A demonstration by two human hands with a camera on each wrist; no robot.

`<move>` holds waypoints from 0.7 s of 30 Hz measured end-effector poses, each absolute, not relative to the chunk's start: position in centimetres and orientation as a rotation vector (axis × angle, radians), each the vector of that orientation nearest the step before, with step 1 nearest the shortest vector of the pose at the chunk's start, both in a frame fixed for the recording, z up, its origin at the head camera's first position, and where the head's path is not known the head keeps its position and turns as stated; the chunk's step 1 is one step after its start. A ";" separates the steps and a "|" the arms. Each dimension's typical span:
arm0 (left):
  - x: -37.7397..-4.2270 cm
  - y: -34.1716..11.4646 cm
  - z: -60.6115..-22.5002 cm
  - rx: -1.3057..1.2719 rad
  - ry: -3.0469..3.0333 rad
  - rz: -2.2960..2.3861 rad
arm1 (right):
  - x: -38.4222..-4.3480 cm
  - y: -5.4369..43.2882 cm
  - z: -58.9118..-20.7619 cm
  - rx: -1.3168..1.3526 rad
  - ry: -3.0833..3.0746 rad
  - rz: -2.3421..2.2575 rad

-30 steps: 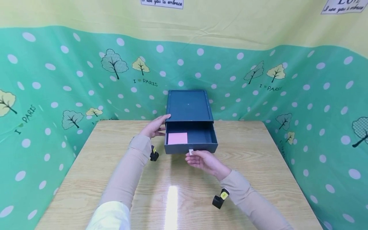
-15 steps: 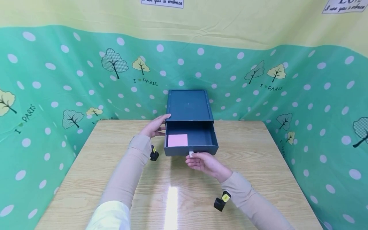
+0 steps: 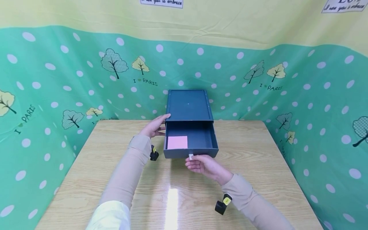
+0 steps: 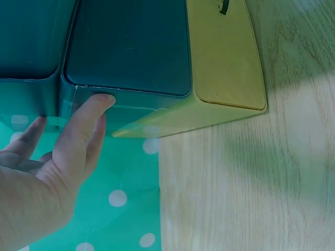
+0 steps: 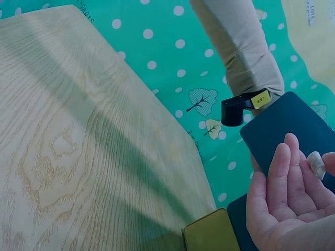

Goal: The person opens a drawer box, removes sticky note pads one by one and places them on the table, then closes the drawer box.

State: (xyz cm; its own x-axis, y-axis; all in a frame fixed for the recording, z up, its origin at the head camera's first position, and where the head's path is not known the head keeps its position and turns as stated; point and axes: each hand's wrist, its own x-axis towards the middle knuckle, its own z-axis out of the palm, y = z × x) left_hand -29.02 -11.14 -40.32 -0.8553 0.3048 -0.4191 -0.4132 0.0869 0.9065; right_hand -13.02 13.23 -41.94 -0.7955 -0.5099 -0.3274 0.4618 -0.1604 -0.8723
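A dark blue drawer unit (image 3: 188, 103) stands at the back of the table, its top drawer (image 3: 173, 154) pulled out. A pink paper rectangle (image 3: 177, 142) lies in that drawer's left part. My right hand (image 3: 205, 166) pinches the small white pull tab (image 3: 191, 157) on the drawer front between thumb and finger; the tab (image 5: 315, 164) also shows in the right wrist view. My left hand (image 3: 153, 126) rests against the unit's left side, one fingertip at the top edge. Seen from the left wrist, this hand (image 4: 68, 144) has its fingers extended along the side.
Below the open drawer are another dark blue drawer (image 4: 131, 47) and a yellow drawer (image 4: 227, 57). The unit stands on a wood-grain table (image 3: 253, 179). A green dotted cloth (image 3: 230, 80) hangs behind and at both sides.
The top drawer has slid a little further out toward me, with my right hand on its tab and the pink paper moving along. My left hand has stayed in place.
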 end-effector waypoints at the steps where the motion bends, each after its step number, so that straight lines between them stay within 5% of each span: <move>1: -29.0 -11.2 -40.3 -0.107 1.857 1.820 | -13.0 13.2 -41.9 -0.056 1.487 -1.999; 21: -29.0 -11.2 -40.2 -0.086 1.853 1.829 | -12.1 13.2 -42.0 -0.056 1.508 -1.981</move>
